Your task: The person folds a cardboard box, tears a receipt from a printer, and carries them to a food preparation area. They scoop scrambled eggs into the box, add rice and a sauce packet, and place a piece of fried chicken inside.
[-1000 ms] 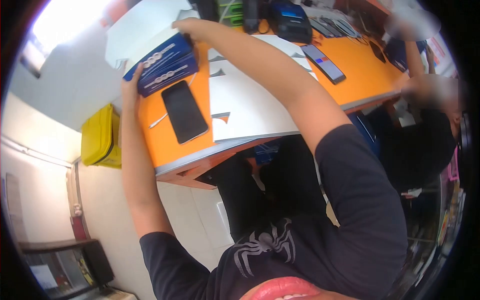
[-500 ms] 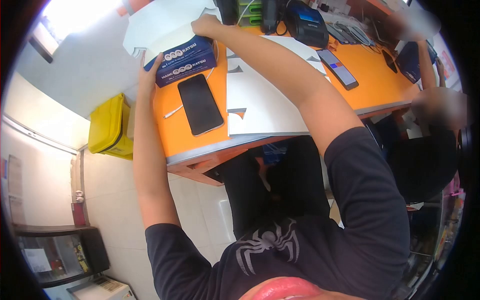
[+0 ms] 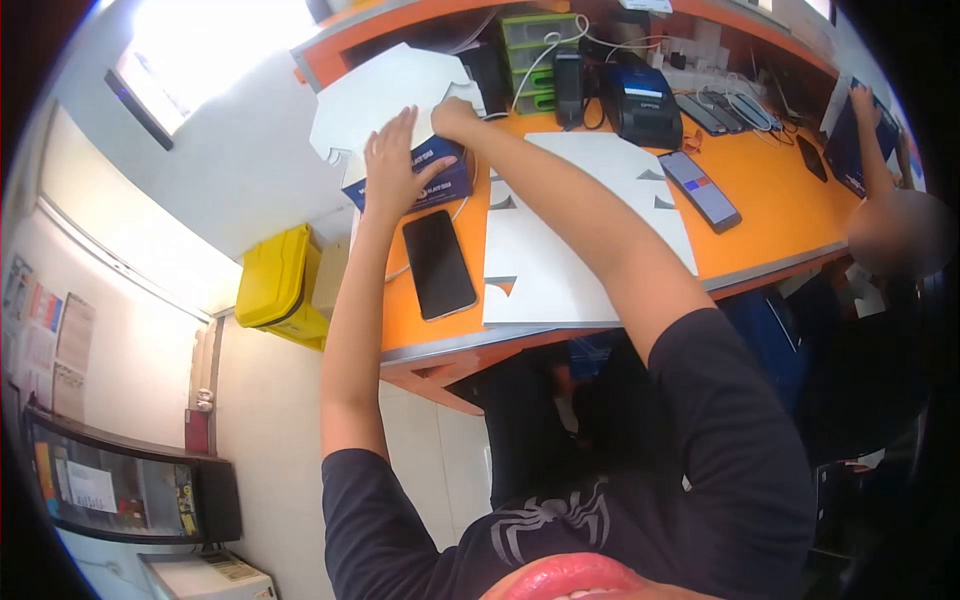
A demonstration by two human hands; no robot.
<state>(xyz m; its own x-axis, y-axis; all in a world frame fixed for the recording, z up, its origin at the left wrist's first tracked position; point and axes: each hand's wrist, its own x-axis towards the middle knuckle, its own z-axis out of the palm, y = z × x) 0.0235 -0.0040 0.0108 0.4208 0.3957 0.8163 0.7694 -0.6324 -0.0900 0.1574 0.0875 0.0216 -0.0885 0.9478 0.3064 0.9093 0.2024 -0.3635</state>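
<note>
A blue printed cardboard box (image 3: 442,156) with a raised white flap (image 3: 385,95) sits on a second blue box (image 3: 455,188) at the table's left end. My left hand (image 3: 393,165) lies over the front of the upper box, fingers stretched up along its white inside and thumb spread to the right. At the right corner of that box, my right hand (image 3: 456,118) is closed on the cardboard; its fingertips are hidden. A dark-screened phone (image 3: 440,265) lies in front of the boxes. Right of it are flat white die-cut cardboard sheets (image 3: 560,240).
A phone with a lit screen (image 3: 702,190) lies right of the sheets. Behind stand a black printer (image 3: 640,105) and green drawers (image 3: 530,62). A yellow bin (image 3: 272,280) is on the left. At far right, another person's hand (image 3: 862,100) touches a blue box (image 3: 850,150).
My left hand has moved from the box's left side onto its front and inside, with the fingers now extended. My right hand stays at the right corner. The view has shifted.
</note>
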